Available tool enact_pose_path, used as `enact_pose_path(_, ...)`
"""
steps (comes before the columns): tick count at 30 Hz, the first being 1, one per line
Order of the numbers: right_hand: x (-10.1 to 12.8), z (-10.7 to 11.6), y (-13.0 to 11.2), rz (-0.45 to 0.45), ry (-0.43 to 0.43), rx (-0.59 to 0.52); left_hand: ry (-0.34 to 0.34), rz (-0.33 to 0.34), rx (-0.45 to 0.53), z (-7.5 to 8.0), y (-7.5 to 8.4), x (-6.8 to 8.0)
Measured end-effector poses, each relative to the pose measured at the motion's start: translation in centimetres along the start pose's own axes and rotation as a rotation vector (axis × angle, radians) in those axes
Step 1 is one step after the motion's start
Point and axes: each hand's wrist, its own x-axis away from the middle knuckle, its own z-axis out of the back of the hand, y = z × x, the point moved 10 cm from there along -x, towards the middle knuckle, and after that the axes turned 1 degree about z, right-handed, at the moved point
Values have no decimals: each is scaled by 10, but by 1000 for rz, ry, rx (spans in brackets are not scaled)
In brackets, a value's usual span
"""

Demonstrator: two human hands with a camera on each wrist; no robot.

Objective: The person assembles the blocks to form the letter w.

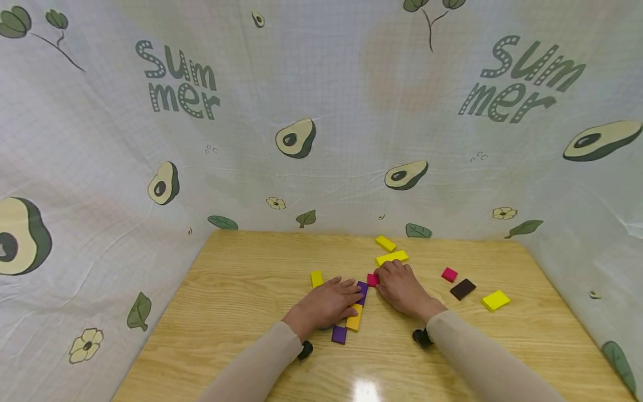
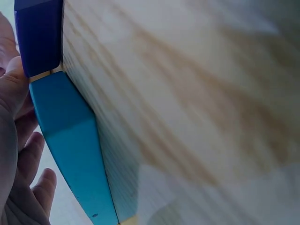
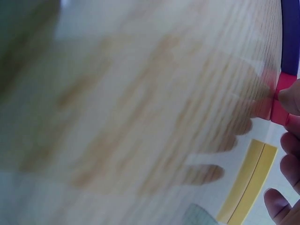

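My left hand [image 1: 329, 301] lies palm down over a group of flat blocks, fingers stretched out. From beneath it show a purple block [image 1: 363, 290], an orange block [image 1: 354, 319] and a yellow block [image 1: 316, 278]. In the left wrist view its thumb touches near the joint of a dark purple block [image 2: 40, 37] and a blue block [image 2: 70, 136]; the hand mostly hides the blue one from the head view. My right hand [image 1: 401, 287] pinches small red block material [image 3: 280, 112] at the purple block's far end; a red square [image 1: 373, 280] shows by its fingertips.
Past the right hand lie two yellow blocks [image 1: 392, 257]. Farther right are a loose red block [image 1: 449, 274], a dark brown block [image 1: 462, 289] and another yellow block [image 1: 495, 300]. A small purple block [image 1: 339, 335] lies nearest me. A printed cloth [image 1: 346, 184] borders the wooden table.
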Motion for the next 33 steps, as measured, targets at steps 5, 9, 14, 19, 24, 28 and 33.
enact_pose_path(5,0,2,-1,-4,-7,-2,-15,-3,13,-1,0,0)
enact_pose_path(9,0,1,0,-14,-15,-11,-25,-1,39,-2,-1,0)
enact_pose_path(14,1,-3,2,-24,-24,-19,-41,3,94,-2,-1,0)
enact_pose_path(19,1,-4,2,-22,-21,-10,-56,-3,126,-2,0,2)
enact_pose_path(24,0,-4,2,-17,-17,-9,-57,-1,101,-3,-1,2)
enact_pose_path(28,0,-3,1,-12,-15,-8,-55,1,86,-3,-2,2)
enact_pose_path(33,0,-3,0,-11,-14,1,-53,-9,69,-3,-2,3)
